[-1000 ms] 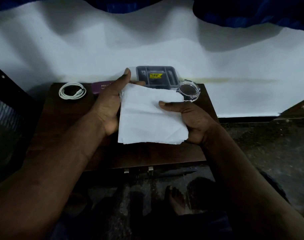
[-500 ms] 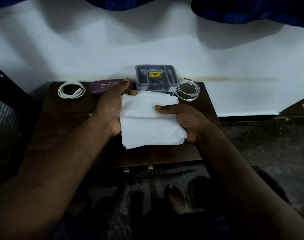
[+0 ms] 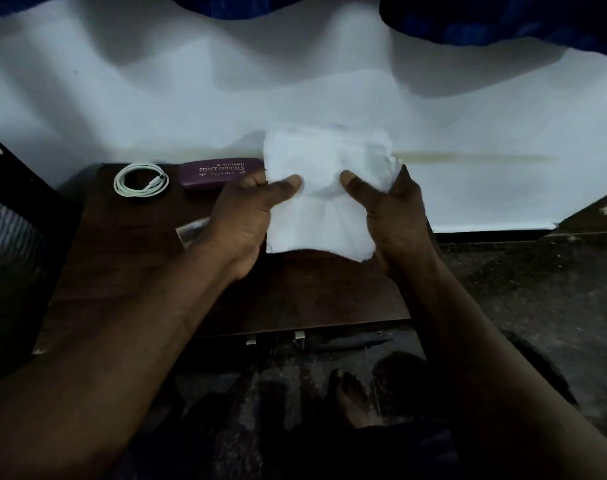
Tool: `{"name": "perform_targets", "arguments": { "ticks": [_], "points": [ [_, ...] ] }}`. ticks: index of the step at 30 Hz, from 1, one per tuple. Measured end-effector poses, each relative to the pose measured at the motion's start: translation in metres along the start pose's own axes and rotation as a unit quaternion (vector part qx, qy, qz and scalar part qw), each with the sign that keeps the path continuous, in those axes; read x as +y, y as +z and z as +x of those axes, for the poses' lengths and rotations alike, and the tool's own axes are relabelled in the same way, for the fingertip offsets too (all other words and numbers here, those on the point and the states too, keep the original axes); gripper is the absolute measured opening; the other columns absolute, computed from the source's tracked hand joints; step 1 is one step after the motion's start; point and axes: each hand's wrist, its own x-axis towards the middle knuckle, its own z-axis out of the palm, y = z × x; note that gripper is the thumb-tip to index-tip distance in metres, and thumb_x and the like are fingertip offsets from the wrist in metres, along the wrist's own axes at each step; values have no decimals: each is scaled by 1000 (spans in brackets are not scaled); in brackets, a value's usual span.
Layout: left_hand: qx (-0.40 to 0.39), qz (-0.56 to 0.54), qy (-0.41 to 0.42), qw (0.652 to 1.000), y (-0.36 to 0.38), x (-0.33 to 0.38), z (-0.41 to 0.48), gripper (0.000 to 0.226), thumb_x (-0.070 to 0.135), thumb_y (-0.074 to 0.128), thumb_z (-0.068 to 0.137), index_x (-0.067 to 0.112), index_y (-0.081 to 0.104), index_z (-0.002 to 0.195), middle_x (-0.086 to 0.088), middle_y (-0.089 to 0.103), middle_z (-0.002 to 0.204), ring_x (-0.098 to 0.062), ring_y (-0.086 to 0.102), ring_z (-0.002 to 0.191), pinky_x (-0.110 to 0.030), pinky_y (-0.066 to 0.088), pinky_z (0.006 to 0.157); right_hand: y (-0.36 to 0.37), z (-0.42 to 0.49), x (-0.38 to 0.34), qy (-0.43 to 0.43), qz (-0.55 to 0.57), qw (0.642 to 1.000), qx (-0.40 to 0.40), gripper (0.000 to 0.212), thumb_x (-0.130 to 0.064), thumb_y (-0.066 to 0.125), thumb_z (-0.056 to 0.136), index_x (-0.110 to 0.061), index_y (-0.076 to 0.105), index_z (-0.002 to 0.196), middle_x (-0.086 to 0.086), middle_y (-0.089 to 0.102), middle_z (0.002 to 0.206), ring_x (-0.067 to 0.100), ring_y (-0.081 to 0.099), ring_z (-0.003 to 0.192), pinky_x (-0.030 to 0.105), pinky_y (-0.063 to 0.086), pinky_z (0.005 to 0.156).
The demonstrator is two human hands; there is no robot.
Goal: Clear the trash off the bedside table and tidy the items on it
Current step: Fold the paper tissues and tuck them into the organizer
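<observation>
L hand (image 3: 244, 216) + R hand (image 3: 397, 216) pinch tissue (image 3: 326, 150) over table (image 3: 128, 258).

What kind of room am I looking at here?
Probably a bedroom: a dark wooden table stands against what looks like a white-sheeted bed, with a coiled charging cable and a spectacles case on it.

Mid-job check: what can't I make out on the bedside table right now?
Head view.
Behind the held-up tissue: back right corner of the table, fingers of the right hand.
Partly under the left hand, blurred: a pale flat item.
Too small: bottom print line on the purple case.
</observation>
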Motion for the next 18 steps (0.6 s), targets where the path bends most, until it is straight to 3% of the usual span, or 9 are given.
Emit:
{"name": "perform_targets", "arguments": {
  "ticks": [3, 6, 10, 15, 18],
  "points": [
    [0, 29, 24, 999, -1, -3, -1, 25, 10, 71, 95, 7, 74, 119, -12, 78, 112, -30, 76, 104, -45, 61, 90, -2, 1, 5, -17, -17, 1000, -17, 20, -4, 80, 88, -18, 75, 102, 4, 81, 106, 22, 78, 100, 45, 63, 89],
    [22, 113, 26, 993, -2, -14, 1, 29, 7, 76, 90, 14, 76, 118, -3, 80, 108, -20, 76, 102, -40, 59, 95, -3, 0, 20, 39, -47, 997, -54, 25, 1, 79, 86, -9, 77, 109, 10, 81, 105, 25, 78, 99, 49, 63, 91],
    [57, 219, 5, 974, -3, -25, 3, 38, 28, 83, 82, 22, 75, 118, 4, 78, 104, -16, 75, 95, -41, 61, 91, -6, 3, 29, 57, -130, 989, -35, 28, -4, 81, 84, -10, 77, 112, 4, 80, 101, 17, 77, 94, 41, 62, 85],
    [77, 192, 99, 973, 3, -21, 1, 20, 23, 78, 92, 27, 78, 111, 14, 78, 100, -2, 74, 97, -27, 58, 90, -1, 6, 19, 7, -128, 992, 1, 34, -15, 84, 81, -12, 76, 114, 0, 80, 105, 15, 77, 98, 44, 63, 90],
    [63, 166, 72, 982, 0, -21, 2, 23, 21, 84, 86, 28, 77, 107, 10, 79, 104, -7, 75, 98, -33, 59, 94, -4, 6, 19, 10, -148, 989, -20, 36, -20, 87, 78, -13, 77, 112, 0, 80, 102, 15, 77, 96, 43, 63, 88]
  ]
}}
